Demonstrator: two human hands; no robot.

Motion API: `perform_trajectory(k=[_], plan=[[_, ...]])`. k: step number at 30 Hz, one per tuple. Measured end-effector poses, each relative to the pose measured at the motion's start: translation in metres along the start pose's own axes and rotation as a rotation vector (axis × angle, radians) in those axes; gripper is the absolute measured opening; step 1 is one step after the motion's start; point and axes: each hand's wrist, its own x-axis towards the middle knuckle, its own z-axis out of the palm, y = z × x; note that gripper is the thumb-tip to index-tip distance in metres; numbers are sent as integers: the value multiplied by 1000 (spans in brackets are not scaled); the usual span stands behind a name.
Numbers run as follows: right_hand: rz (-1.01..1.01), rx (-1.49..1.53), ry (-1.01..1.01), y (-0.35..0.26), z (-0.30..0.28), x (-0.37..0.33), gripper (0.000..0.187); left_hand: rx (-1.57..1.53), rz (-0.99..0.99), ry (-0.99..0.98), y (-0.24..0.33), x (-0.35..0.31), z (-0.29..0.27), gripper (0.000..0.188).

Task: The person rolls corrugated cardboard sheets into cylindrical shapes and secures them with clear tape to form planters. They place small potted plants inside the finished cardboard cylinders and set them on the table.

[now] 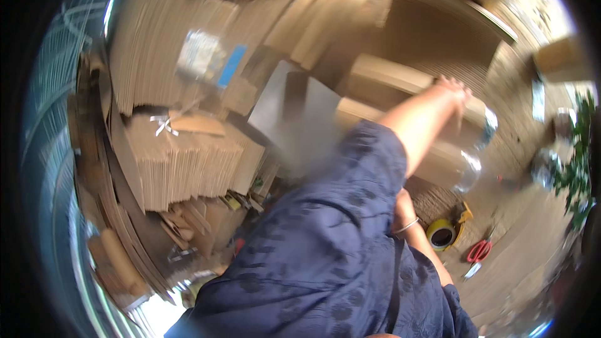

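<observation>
Cardboard box (400, 97), a tan folded one, lies right of centre in the upper half of the frame, and it is the thing one hand reaches. An arm in a dark blue patterned sleeve (350, 169) runs from the centre of the frame up to the right, and its hand (456, 91) rests on the far right end of that box, fingers spread flat over the edge rather than curled around it. You cannot tell from this blurred view which of your hands it is, nor whether the fingers truly grip the cardboard or only press on it.

A second forearm with a thin silver bangle (407, 225) shows lower down, right of centre; its hand is hidden behind the blue cloth, so the state of those fingers cannot be told.

Just below the box a clear plastic sheet (469, 169) catches the light. Lower right, on the brown floor (526, 250), sits a yellow tape roll (442, 235), and just beside it, further right, a pair of red-handled scissors (478, 253).

The left half of the frame holds tall stacks of flattened cardboard (181, 163), one stack in the upper left bearing a white and blue label (210, 59). A green plant (579, 169) stands at the right edge.
</observation>
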Motion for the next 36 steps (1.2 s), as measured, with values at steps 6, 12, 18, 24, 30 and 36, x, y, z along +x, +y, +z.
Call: perform_trajectory(k=[6,12,18,24,30,36], plan=[[-537,-1584,-184,-29,100,9,51,-126,-95,144,-13,90,53,63],[-585,-2315,-52,-50,200,60,50,-103,-53,168,7,90,45,51],[-348,-2610,-7,-16,198,82,48,-125,-30,244,-7,96,53,56],[-554,-2637,-144,4,170,13,32,22,35,-9,4,0,-4,110],[-807,-2672,-171,-26,155,-101,31,61,-39,-22,-2,-2,-2,129],[-1032,-2515,62,-106,115,-246,11,93,-30,-30,0,9,-3,128]])
